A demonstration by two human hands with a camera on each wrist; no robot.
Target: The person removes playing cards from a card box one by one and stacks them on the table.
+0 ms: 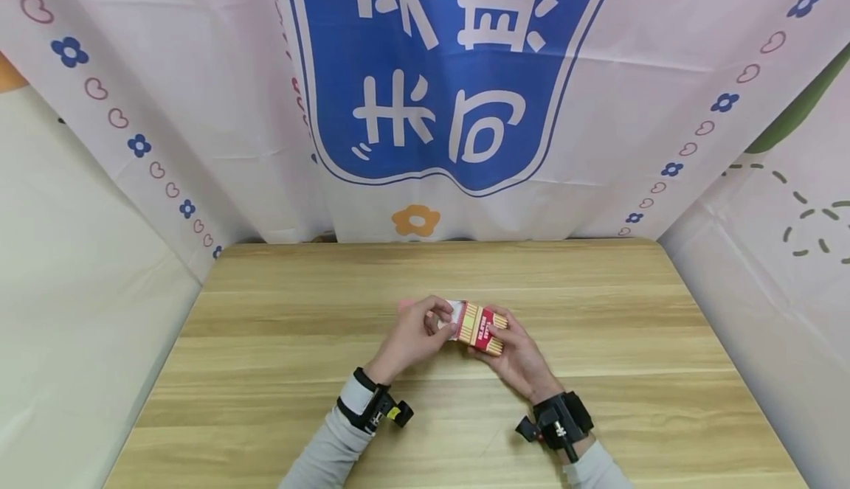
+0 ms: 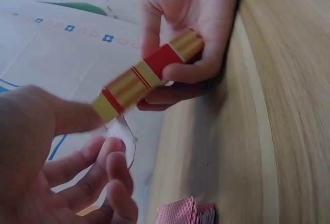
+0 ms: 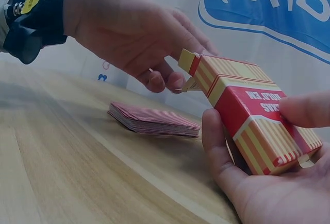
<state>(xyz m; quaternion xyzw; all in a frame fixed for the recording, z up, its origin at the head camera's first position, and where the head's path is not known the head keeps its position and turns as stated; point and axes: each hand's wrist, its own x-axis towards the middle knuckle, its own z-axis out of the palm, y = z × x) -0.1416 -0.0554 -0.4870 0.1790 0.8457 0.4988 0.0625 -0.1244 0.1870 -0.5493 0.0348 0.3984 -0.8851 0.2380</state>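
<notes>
Over the table's (image 1: 265, 371) middle, the right hand (image 1: 523, 362) grips a striped playing-card box (image 1: 474, 325). The left hand (image 1: 413, 335) touches its open flaps (image 3: 187, 62); I can't tell whether it pinches. Probably light cardboard, best held by the edges; flaps would crease easily.

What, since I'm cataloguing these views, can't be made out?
Inside of the box: right wrist view; its walls hide it.
Card stack: left wrist view, cut off by the bottom edge; head view, mostly hidden by the left hand.
Any lettering on the red band: left wrist view; blurred.
Right hand: right wrist view, cut off by frame edges.
</notes>
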